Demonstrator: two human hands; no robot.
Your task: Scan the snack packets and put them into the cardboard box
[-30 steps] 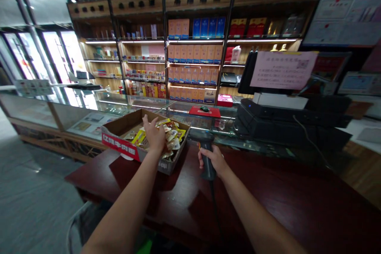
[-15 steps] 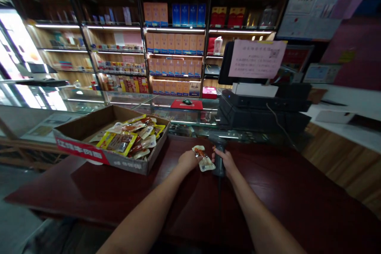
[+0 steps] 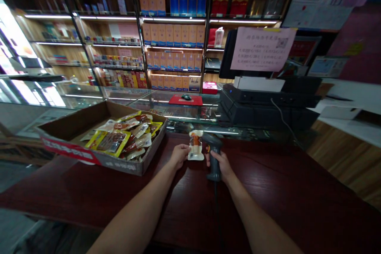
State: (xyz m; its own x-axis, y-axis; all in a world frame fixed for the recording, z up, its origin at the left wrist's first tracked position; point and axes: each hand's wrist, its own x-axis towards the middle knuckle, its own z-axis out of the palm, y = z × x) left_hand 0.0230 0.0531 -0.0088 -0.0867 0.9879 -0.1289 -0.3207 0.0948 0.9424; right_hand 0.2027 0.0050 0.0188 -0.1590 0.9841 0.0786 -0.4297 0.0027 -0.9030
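My left hand (image 3: 179,155) pinches a small clear snack packet (image 3: 196,145) with an orange-red piece inside and holds it upright above the dark red counter (image 3: 268,198). Close beside it, my right hand (image 3: 221,163) is wrapped round the grip of a dark handheld barcode scanner (image 3: 213,151), whose head sits right next to the packet. The scanner's cable runs back along my right forearm. To the left stands an open cardboard box (image 3: 74,125) holding several more snack packets (image 3: 123,139).
Behind the counter runs a glass display case (image 3: 125,97) with a red mouse pad (image 3: 185,99) and mouse on it. A black till terminal (image 3: 268,103) with a pink notice (image 3: 262,49) stands at the right. Shelves of boxed goods (image 3: 172,35) fill the back wall.
My left hand left the box with one packet, brought it to the scanner and turned it upright. The view swung to the right, and the scanner head rose slightly.
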